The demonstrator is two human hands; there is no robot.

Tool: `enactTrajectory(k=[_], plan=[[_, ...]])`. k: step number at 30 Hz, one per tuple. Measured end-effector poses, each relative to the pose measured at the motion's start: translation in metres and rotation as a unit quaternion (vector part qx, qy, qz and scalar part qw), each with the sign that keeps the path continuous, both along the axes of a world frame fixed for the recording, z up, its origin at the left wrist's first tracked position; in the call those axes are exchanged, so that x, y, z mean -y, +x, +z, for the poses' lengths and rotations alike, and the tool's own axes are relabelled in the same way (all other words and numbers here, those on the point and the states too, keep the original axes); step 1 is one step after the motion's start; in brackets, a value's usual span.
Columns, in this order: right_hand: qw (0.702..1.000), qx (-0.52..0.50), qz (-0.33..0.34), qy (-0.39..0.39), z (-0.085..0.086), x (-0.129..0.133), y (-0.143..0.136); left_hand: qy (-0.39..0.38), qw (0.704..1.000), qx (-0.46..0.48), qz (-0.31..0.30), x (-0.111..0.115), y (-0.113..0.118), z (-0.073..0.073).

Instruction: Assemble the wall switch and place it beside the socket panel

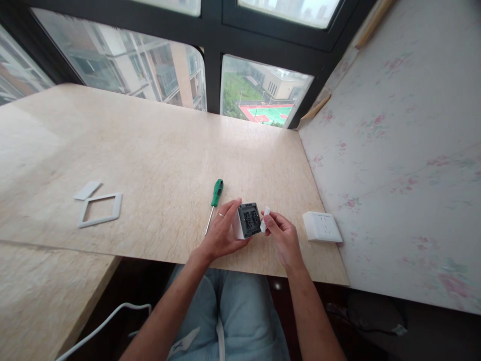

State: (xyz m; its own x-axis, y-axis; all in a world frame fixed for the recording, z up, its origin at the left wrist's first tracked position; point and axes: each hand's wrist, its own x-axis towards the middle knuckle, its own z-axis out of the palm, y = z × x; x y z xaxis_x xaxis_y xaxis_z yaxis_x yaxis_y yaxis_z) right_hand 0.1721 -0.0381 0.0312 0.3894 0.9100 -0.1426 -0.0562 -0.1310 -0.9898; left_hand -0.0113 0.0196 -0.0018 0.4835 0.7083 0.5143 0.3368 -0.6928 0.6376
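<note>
The box (250,220) was held above the counter (158,150), close to the front edge and toward the right end, its dark face uppermost. The left hand (221,230) was wrapped round it, forefinger along the far side and thumb along the near one. The right hand (282,234) pinched a small white cover (265,219) between thumb and fingers, just beside the box; from where I stood I couldn't tell whether the two touched.

The box looked light and stiff, most likely plastic, and its smooth white walls might have been a little slippery. They seemed the right place to grip, since the dark face, all slots and small recesses, looked the more delicate part. The cover seemed thin enough to snap if bent, so I judged it best taken by its long edges.

The screwdriver (217,193) lay just left of the box, its green handle toward the window. The frame (118,206) was well apart, toward the counter's left end.
</note>
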Motion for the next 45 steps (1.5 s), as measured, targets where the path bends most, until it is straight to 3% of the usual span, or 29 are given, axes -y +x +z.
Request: enactTrajectory(k=[6, 16, 26, 36, 45], plan=[[0.999, 0.034, 0.01, -0.025, 0.004, 0.001, 0.002, 0.111, 0.993, 0.029, -0.004, 0.007, 0.007, 0.002], [0.999, -0.013, 0.021, -0.04, 0.009, 0.003, 0.002, 0.142, 0.988, 0.057, -0.031, 0.007, 0.01, 0.004], [0.996, -0.072, 0.05, -0.035, 0.001, 0.004, 0.007, 0.129, 0.99, 0.047, -0.037, 0.008, 0.008, 0.003], [0.999, 0.003, 0.021, -0.032, -0.001, 0.008, 0.002, 0.115, 0.992, 0.038, -0.042, 0.009, 0.007, -0.001], [0.998, -0.054, 0.006, -0.037, -0.012, 0.006, 0.004, 0.033, 0.998, 0.033, -0.053, 0.012, 0.005, -0.002]])
